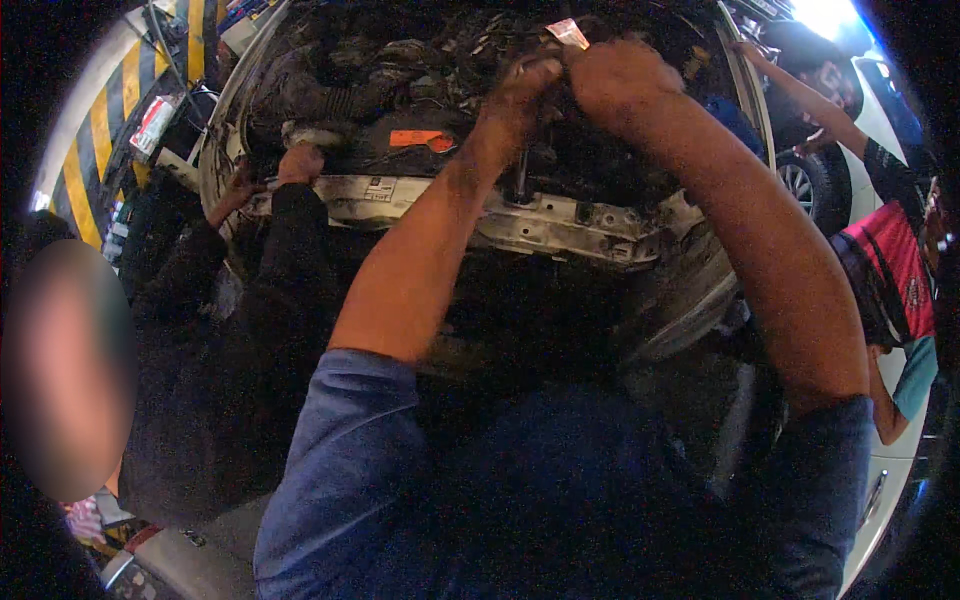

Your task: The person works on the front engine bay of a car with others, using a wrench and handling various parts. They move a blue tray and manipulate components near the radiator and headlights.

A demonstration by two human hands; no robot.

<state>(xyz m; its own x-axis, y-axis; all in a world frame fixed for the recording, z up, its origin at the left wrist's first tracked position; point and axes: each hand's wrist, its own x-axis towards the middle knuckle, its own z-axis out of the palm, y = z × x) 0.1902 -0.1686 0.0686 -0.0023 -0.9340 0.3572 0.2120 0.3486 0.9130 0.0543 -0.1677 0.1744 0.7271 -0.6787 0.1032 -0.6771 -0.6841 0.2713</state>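
Note:
Both my arms reach over the front of an open car engine bay. My left hand is closed, its thumb bent over something too dark to make out. Beside it, my right hand is curled into a fist, and whatever lies inside is hidden. Just above the gap between both hands shows a small white-and-orange printed packet; which hand holds it, if either, I cannot tell. Below my left hand, a dark upright cylinder stands at the pale front crossmember. An orange label lies behind that bar.
At the left, a co-worker's hands rest at the bay's front corner. Another person's arm reaches to the right fender edge. A pale car with a dark wheel stands at the right. Yellow-and-black stripes mark the left side.

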